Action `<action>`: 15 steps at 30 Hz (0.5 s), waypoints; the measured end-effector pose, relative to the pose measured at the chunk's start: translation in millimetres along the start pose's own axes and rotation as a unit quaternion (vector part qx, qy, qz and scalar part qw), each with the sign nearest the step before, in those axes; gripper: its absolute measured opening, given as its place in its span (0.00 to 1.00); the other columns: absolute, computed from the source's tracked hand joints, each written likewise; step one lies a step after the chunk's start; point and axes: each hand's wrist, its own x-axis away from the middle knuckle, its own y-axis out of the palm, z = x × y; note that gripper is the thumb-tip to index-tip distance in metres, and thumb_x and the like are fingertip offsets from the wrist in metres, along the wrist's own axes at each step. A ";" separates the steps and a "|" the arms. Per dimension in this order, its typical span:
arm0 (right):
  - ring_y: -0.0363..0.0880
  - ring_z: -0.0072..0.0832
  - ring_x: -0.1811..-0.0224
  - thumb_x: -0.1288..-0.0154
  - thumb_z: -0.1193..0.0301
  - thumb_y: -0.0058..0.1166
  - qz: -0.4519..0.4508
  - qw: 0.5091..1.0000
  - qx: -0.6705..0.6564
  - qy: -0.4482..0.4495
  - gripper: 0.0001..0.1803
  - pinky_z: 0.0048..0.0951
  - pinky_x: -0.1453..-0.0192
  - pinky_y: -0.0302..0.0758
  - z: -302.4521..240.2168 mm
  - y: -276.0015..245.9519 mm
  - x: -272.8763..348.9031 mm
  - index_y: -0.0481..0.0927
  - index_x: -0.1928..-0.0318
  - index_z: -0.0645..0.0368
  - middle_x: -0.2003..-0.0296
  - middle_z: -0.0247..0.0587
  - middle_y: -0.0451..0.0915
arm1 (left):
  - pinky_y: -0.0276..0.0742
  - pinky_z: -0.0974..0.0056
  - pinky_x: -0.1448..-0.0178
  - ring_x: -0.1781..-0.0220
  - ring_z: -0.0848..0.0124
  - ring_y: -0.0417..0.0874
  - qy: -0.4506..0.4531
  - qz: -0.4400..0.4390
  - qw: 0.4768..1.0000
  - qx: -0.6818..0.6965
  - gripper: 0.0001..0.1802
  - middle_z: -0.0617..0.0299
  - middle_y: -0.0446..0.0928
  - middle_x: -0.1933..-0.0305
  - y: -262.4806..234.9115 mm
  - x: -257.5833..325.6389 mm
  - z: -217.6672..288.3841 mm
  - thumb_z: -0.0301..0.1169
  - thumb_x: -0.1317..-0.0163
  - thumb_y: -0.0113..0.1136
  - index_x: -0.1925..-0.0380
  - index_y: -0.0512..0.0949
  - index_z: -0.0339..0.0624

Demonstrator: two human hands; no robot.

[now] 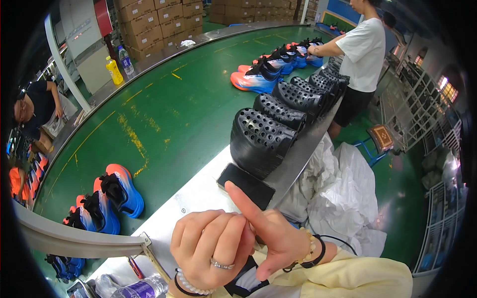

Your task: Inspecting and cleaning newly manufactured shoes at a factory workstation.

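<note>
My left hand is closed, its fingers curled and a ring on one of them. It meets my right hand, whose index finger and thumb stretch apart; its other fingers are hidden behind the left hand. Whether the left fingers wrap round them I cannot tell. I see nothing held in the right hand. Just beyond both hands a black phone lies on the pale metal ledge. Behind it stands a row of black perforated shoe moulds.
Blue and coral sneakers stand on the green conveyor belt, with more sneakers farther right. A white curved bar crosses the lower left beside a plastic bottle. White sacking lies right. A co-worker handles sneakers.
</note>
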 end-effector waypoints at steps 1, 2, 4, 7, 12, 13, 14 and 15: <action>0.71 0.31 0.86 0.43 0.35 0.56 -0.006 0.998 0.061 0.007 0.66 0.28 0.77 0.68 0.0 -1.9 -0.1 0.32 0.26 0.66 0.88 0.35 0.67 | 0.75 0.61 0.67 0.69 0.60 0.80 -0.004 -0.012 1.000 -0.010 0.16 0.61 0.79 0.74 1.0 0.3 -1.0 0.18 0.66 0.65 0.71 0.79 0.40; 0.71 0.31 0.86 0.43 0.35 0.56 -0.007 0.998 0.061 0.005 0.66 0.28 0.77 0.68 -2.5 -3.1 -0.1 0.32 0.26 0.66 0.88 0.35 0.67 | 0.76 0.61 0.67 0.69 0.59 0.80 -0.008 -0.024 0.999 -0.020 0.16 0.61 0.79 0.74 1.2 0.7 -1.6 0.19 0.66 0.65 0.71 0.79 0.40; 0.77 0.32 0.76 0.53 0.30 0.59 -0.046 0.993 0.046 0.098 0.73 0.25 0.69 0.74 -7.9 -4.4 -0.9 0.35 0.27 0.71 0.72 0.43 0.77 | 0.76 0.60 0.67 0.69 0.59 0.80 -0.018 -0.024 1.000 -0.009 0.16 0.61 0.78 0.74 1.6 2.5 -4.3 0.19 0.66 0.65 0.71 0.79 0.41; 0.78 0.32 0.76 0.52 0.29 0.57 -0.030 0.993 0.070 0.091 0.73 0.26 0.70 0.73 -8.6 -7.1 0.4 0.35 0.27 0.71 0.73 0.42 0.77 | 0.76 0.62 0.69 0.70 0.60 0.80 -0.012 -0.012 1.000 0.017 0.15 0.61 0.77 0.74 7.9 -1.3 -7.9 0.20 0.66 0.65 0.72 0.78 0.40; 0.74 0.32 0.85 0.41 0.35 0.54 0.020 0.997 0.067 0.017 0.63 0.29 0.76 0.69 5.3 -0.3 -3.8 0.34 0.25 0.66 0.86 0.36 0.70 | 0.75 0.63 0.70 0.71 0.61 0.80 -0.015 0.018 0.999 0.041 0.14 0.61 0.77 0.75 15.9 0.4 -15.0 0.21 0.67 0.64 0.73 0.78 0.40; 0.74 0.32 0.84 0.41 0.35 0.53 0.023 0.997 0.077 -0.001 0.63 0.28 0.76 0.69 6.2 -0.5 -4.5 0.34 0.25 0.65 0.85 0.37 0.71 | 0.75 0.63 0.69 0.71 0.61 0.80 -0.042 0.016 0.994 0.096 0.13 0.60 0.77 0.75 15.6 0.3 -17.1 0.20 0.66 0.63 0.74 0.78 0.39; 0.74 0.32 0.84 0.41 0.35 0.53 0.022 0.997 0.077 -0.001 0.63 0.28 0.76 0.69 5.5 -0.9 -4.6 0.34 0.25 0.65 0.85 0.37 0.71 | 0.75 0.64 0.69 0.71 0.61 0.79 -0.071 0.013 0.986 0.151 0.12 0.60 0.78 0.75 15.4 0.4 -19.0 0.19 0.66 0.62 0.75 0.78 0.39; 0.76 0.33 0.80 0.46 0.31 0.53 0.006 0.998 0.065 0.017 0.68 0.28 0.74 0.70 4.7 -1.4 -4.5 0.34 0.26 0.67 0.79 0.39 0.75 | 0.75 0.64 0.69 0.71 0.61 0.79 -0.071 0.013 0.986 0.151 0.12 0.60 0.78 0.75 15.5 0.9 -21.3 0.19 0.66 0.62 0.75 0.78 0.39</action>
